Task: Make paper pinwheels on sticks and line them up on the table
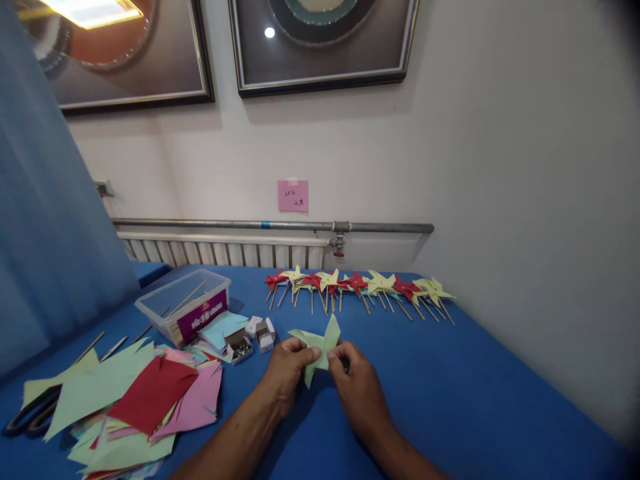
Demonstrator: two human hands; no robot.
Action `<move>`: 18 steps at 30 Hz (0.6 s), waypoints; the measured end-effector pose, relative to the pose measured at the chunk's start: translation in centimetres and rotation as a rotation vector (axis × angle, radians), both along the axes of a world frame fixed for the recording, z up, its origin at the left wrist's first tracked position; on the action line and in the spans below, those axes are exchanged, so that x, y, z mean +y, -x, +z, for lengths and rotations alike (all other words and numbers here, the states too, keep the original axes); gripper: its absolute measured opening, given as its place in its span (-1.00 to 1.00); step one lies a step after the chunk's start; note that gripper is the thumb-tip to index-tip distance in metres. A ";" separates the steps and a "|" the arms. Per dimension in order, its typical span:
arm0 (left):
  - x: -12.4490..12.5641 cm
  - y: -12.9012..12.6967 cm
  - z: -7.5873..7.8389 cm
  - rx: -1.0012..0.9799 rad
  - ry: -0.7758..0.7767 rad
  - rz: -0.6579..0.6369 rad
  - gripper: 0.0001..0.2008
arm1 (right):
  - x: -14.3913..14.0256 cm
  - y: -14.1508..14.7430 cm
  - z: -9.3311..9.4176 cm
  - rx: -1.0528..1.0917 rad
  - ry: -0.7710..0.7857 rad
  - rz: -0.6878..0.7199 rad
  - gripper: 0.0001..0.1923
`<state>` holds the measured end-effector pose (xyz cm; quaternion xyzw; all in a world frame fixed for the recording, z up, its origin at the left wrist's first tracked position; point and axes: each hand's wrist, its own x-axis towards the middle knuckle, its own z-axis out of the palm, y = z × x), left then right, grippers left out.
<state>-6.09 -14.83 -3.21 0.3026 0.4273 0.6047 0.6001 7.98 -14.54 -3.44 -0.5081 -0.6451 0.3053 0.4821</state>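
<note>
Pale green paper is sitting in both my grips: my left hand (289,368) is pinching a folded pinwheel (325,341), its thumb lying near the middle, and my right hand (359,387) is gripping the same piece by its right side, thumb against fingers. I am holding it over the blue tabletop (450,407), in front of me, its points sticking out around my fingers. To my left, a loose pile of coloured paper (154,395) is spreading, red and pink sheets showing on top, and black scissor handles (46,397) are poking out beside it. Just beyond my left hand, a small box of metal pins (243,359) is standing open next to a white box (267,344). A clear tub (160,317) with a purple label is holding thin sticks (187,298). Farther off, red and pale yellow pinwheels on sticks (356,283) are lying in a row. Behind them a radiator (225,255) is running along the wall, and a pink note (293,195) is hanging above.
</note>
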 end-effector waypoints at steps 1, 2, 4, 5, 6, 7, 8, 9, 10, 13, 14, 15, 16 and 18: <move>0.0 0.0 0.0 0.013 0.002 0.003 -0.59 | 0.0 0.0 0.0 -0.005 0.017 -0.011 -0.80; 0.0 0.0 0.0 0.030 0.006 0.007 -0.58 | 0.0 0.0 0.0 -0.008 0.028 -0.021 -0.80; 0.1 0.0 -0.1 0.064 0.011 0.019 -0.57 | -0.1 0.1 0.0 -0.016 0.037 -0.032 -0.80; 0.1 0.0 -0.1 0.080 0.012 0.025 -0.57 | -0.2 0.1 0.0 -0.024 0.028 -0.035 -0.80; 0.1 0.0 -0.1 0.093 0.012 0.032 -0.57 | -0.3 0.1 -0.1 -0.035 0.011 -0.037 -0.81; 0.1 0.0 -0.1 0.102 0.011 0.037 -0.57 | -0.4 0.1 -0.1 -0.048 -0.010 -0.036 -0.80; 0.1 0.0 0.0 0.106 0.010 0.038 -0.57 | -0.4 0.1 -0.2 -0.059 -0.027 -0.033 -0.80; 0.1 0.0 0.1 0.108 0.011 0.036 -0.57 | -0.5 0.1 -0.2 -0.062 -0.037 -0.027 -0.81; 0.1 0.0 0.2 0.110 0.016 0.033 -0.57 | -0.4 0.1 -0.3 -0.055 -0.036 -0.026 -0.82; 0.0 0.0 0.5 0.118 0.040 0.023 -0.59 | 0.1 0.1 -0.5 0.068 0.022 -0.036 -0.81; 0.0 0.0 0.5 0.117 0.047 0.018 -0.60 | 0.4 0.1 -0.6 0.147 0.056 -0.024 -0.74; 0.0 0.0 0.6 0.114 0.053 0.012 -0.60 | 0.7 0.1 -0.6 0.234 0.098 0.005 -0.63; 0.0 0.0 0.6 0.111 0.057 0.004 -0.60 | 0.9 0.1 -0.6 0.322 0.148 0.050 -0.51; 0.0 0.1 0.6 0.108 0.052 -0.013 -0.61 | 1.3 0.0 -0.5 0.469 0.248 0.172 -0.35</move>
